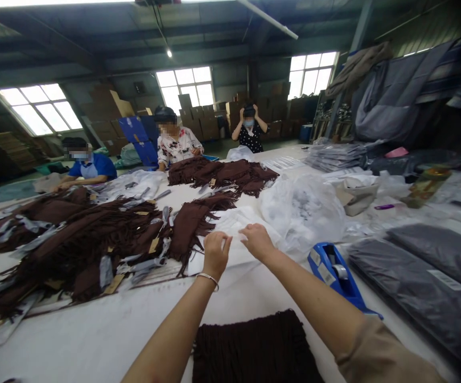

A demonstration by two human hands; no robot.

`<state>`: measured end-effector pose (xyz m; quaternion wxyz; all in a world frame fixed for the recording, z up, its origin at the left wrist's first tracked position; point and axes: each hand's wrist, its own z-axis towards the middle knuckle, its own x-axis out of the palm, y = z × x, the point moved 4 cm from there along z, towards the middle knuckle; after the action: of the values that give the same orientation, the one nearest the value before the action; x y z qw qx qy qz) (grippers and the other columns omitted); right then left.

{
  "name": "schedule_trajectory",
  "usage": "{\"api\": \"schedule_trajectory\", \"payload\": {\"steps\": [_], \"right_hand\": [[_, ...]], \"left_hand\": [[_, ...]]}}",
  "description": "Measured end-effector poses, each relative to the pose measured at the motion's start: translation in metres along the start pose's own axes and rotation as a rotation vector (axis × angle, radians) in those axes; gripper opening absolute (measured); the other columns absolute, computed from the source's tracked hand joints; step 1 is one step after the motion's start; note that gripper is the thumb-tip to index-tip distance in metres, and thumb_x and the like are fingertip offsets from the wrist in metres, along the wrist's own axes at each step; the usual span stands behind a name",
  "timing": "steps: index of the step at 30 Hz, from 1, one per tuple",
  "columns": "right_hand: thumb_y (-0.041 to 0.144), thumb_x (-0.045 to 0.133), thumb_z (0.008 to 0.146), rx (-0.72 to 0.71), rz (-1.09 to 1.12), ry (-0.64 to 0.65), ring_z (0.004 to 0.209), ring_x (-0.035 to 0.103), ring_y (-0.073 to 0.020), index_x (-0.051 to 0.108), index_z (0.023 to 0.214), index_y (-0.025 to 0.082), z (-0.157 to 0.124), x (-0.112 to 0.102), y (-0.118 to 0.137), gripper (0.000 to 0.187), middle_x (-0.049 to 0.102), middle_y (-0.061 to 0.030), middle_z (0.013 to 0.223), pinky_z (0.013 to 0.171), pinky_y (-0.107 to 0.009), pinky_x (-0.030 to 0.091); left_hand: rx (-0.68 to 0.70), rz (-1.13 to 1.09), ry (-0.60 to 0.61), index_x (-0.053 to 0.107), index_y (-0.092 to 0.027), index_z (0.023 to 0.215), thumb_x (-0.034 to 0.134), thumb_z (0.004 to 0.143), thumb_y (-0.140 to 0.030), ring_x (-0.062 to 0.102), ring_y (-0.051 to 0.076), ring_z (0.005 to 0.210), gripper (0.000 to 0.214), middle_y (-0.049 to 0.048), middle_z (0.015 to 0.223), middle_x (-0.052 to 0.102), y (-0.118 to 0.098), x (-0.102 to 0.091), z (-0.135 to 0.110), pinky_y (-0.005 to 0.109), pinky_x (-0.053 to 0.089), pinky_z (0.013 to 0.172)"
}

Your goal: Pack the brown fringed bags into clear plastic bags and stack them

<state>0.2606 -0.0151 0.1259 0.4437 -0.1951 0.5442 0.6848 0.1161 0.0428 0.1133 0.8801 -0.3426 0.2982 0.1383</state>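
Frankly, one cannot tell whether the left hand (pixel 216 251) or the right hand (pixel 256 242) has anything thin in its grip, thumb near fingers over the white sheet (pixel 236 256); the brown scarf (pixel 250 348) below them is cut off. Leftmost, heaped scarves (pixel 95 229) hide one another, then come a plastic bag (pixel 302 210), tape dispenser (pixel 336 271) and grey packs (pixel 406 284) leaving view. All lie on a white counter (pixel 74 340), with co-workers (pixel 178 141) and windows (pixel 184 82) beyond.
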Motion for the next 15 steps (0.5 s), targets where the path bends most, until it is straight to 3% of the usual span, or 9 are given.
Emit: {"api": "schedule_trajectory", "payload": {"steps": [3,7,10,13,15], "right_hand": [[0.016,0.055,0.079,-0.023,-0.119,0.023,0.096,0.052,-0.0224,0.067,0.085,0.017,0.002,0.014,-0.007,0.014,0.062,-0.0094,0.091,0.089,-0.038,0.033],[0.016,0.053,0.080,-0.030,-0.210,-0.014,0.093,0.051,-0.0198,0.063,0.083,0.015,-0.010,0.017,-0.018,0.011,0.060,-0.0053,0.090,0.088,-0.038,0.034],[0.011,0.052,0.077,0.041,-0.201,-0.101,0.089,0.051,-0.0205,0.062,0.076,0.014,-0.016,-0.012,-0.042,0.011,0.059,-0.0070,0.085,0.087,-0.038,0.035],[0.008,0.052,0.072,0.141,-0.096,-0.245,0.086,0.051,-0.0211,0.063,0.073,0.016,-0.033,-0.054,-0.068,0.014,0.058,-0.0080,0.082,0.088,-0.037,0.035],[0.012,0.053,0.072,0.211,0.012,-0.363,0.088,0.050,-0.0208,0.065,0.081,0.017,-0.059,-0.073,-0.079,0.016,0.057,-0.0069,0.085,0.090,-0.037,0.035]], "left_hand": [[0.075,0.278,0.115,0.059,-0.018,0.091,0.055,0.077,-0.022,0.050,0.025,0.095,0.015,0.0086,0.092,0.059,-0.001,0.003,-0.003,0.039,0.036,0.087],[0.031,0.352,0.165,0.068,-0.019,0.075,0.050,0.070,-0.005,0.053,0.024,0.089,0.023,0.0082,0.083,0.064,0.021,-0.004,-0.002,0.040,0.037,0.081],[0.001,0.326,0.148,0.070,-0.022,0.072,0.046,0.068,-0.003,0.055,0.023,0.096,0.031,0.0048,0.088,0.068,0.037,-0.018,-0.001,0.042,0.034,0.091],[-0.073,0.310,0.088,0.070,-0.018,0.091,0.041,0.065,0.000,0.049,0.024,0.112,0.043,0.0063,0.107,0.065,0.046,-0.039,-0.012,0.044,0.031,0.100],[-0.114,0.252,-0.004,0.063,-0.014,0.109,0.038,0.066,0.000,0.043,0.024,0.121,0.051,0.0087,0.120,0.059,0.045,-0.056,-0.034,0.044,0.029,0.104]]}}
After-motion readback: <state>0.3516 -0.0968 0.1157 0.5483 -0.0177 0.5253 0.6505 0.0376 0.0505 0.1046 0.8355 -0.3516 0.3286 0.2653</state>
